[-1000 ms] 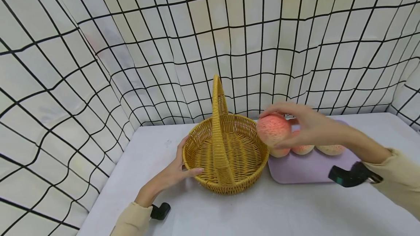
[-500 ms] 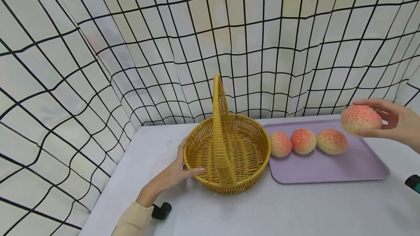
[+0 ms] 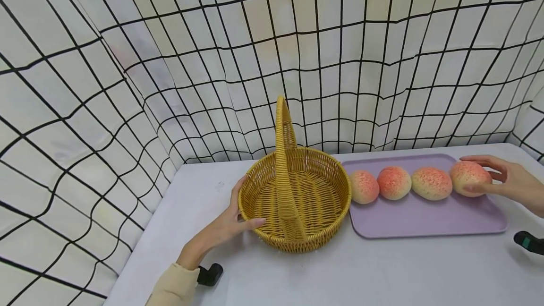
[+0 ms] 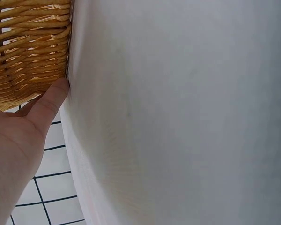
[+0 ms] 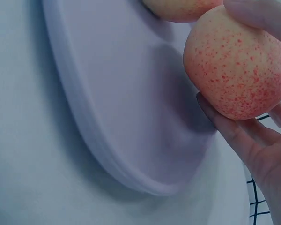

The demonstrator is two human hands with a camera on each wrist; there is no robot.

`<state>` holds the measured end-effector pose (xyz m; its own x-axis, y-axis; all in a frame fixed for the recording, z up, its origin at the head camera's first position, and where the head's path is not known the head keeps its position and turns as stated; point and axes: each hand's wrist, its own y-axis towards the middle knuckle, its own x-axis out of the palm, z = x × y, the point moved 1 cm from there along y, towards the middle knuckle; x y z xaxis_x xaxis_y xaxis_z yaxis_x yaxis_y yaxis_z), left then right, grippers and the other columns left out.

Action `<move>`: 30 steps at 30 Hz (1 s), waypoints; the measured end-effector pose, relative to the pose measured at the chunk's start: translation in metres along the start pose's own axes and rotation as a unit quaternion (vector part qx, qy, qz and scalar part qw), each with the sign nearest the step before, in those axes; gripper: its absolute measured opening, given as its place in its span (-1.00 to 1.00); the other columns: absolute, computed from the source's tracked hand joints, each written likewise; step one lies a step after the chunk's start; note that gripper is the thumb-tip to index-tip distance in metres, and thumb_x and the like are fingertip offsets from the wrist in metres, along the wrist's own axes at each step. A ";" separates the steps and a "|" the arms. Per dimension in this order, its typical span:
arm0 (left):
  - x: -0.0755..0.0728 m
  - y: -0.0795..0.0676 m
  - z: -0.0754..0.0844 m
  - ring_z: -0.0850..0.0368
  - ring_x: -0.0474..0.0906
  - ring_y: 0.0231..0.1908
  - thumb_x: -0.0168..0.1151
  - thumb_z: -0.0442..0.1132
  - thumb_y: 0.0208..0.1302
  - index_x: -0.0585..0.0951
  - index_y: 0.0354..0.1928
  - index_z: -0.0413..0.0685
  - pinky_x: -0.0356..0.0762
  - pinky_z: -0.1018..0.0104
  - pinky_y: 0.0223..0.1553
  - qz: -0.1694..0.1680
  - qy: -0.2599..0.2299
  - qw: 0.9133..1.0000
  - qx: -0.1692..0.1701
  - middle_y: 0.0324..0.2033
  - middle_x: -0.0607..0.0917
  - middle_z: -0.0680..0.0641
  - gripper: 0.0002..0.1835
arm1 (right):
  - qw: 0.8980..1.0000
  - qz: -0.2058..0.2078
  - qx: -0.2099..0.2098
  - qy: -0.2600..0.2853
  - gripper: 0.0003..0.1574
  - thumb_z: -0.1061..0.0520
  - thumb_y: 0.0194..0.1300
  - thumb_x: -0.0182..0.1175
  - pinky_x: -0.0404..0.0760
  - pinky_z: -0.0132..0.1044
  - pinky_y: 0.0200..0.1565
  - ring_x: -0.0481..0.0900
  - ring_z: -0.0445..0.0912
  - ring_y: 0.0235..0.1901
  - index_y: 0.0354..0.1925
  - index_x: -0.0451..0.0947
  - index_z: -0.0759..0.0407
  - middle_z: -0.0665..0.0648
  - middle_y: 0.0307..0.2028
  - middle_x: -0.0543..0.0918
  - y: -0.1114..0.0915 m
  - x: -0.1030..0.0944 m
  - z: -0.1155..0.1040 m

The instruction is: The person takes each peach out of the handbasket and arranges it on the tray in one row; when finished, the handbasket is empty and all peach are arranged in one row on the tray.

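Observation:
My left hand rests against the left side of a yellow-brown wicker basket with a tall handle. Its straight thumb presses the outer wall low down, clear in the left wrist view; the other fingers lie mostly hidden round the side. At the right end of a lilac tray, my right hand holds a pink-and-cream peach between thumb and fingers. That peach fills the right wrist view's upper right. To its left, a row holds three more peaches: one oblong, one redder and one beside the basket.
Basket and tray stand on a white-covered table. Behind the table rises a white cloth wall with a black grid, which also runs along the left. A black wrist camera sits at my left wrist, another at my right.
My right hand has swung right with the peach, away from beside the basket, then lowered it to the tray's right end, next to the oblong peach. My left hand stays at the basket.

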<state>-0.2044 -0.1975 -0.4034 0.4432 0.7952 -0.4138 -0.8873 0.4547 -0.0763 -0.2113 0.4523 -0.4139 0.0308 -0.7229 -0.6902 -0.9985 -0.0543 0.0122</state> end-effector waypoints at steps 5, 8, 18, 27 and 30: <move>0.000 0.000 0.001 -0.31 -0.08 0.60 0.46 0.08 0.29 -0.47 0.65 0.25 0.00 -0.24 0.52 0.001 0.004 1.000 0.001 0.64 -0.21 -0.30 0.33 | 0.999 0.006 -0.023 -0.024 -0.21 0.04 0.36 0.45 0.39 -0.60 -0.22 0.24 -0.64 -0.09 0.42 0.33 -0.17 -0.58 0.07 0.23 0.001 0.002 -0.002; 0.001 0.000 0.001 -0.30 -0.09 0.60 0.45 0.08 0.29 -0.47 0.65 0.23 0.00 -0.24 0.52 0.003 0.008 1.000 -0.003 0.64 -0.22 -0.29 0.34 | 0.998 0.012 -0.043 -0.049 -0.16 0.07 0.28 0.53 0.40 -0.62 -0.23 0.20 -0.69 -0.13 0.40 0.35 -0.01 -0.58 0.06 0.19 0.003 0.003 -0.005; 0.001 0.000 0.001 -0.33 -0.09 0.59 0.45 0.08 0.29 -0.47 0.65 0.23 0.00 -0.28 0.52 0.006 0.013 1.000 -0.006 0.64 -0.25 -0.29 0.33 | 0.989 0.013 -0.097 -0.114 0.01 0.10 0.08 0.64 0.47 -0.44 -0.26 0.52 0.35 0.06 0.35 0.33 0.33 0.50 0.25 0.42 0.008 0.003 -0.011; 0.001 0.000 0.003 -0.35 -0.10 0.59 0.44 0.10 0.29 -0.48 0.65 0.20 -0.01 -0.29 0.51 0.007 0.018 1.000 -0.006 0.64 -0.25 -0.31 0.34 | 0.994 0.020 -0.068 -0.087 -0.04 0.09 0.13 0.61 0.51 -0.46 -0.25 0.53 -0.24 0.02 0.38 0.35 0.13 -0.23 0.14 0.47 0.003 -0.001 -0.001; 0.001 0.000 0.001 -0.32 -0.10 0.60 0.44 0.09 0.30 -0.47 0.65 0.24 0.00 -0.27 0.52 0.008 0.019 1.000 -0.007 0.64 -0.25 -0.28 0.33 | 0.994 0.030 -0.072 -0.074 -0.08 0.11 0.16 0.59 0.46 -0.58 -0.23 0.28 -0.66 -0.13 0.38 0.36 0.14 -0.63 0.00 0.28 0.001 -0.001 0.003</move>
<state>-0.2043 -0.1963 -0.4026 0.4236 0.7863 -0.4498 -0.8962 0.4361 -0.0817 -0.2123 0.4556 -0.4154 -0.0460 -0.6191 -0.7840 -0.9809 -0.1206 0.1527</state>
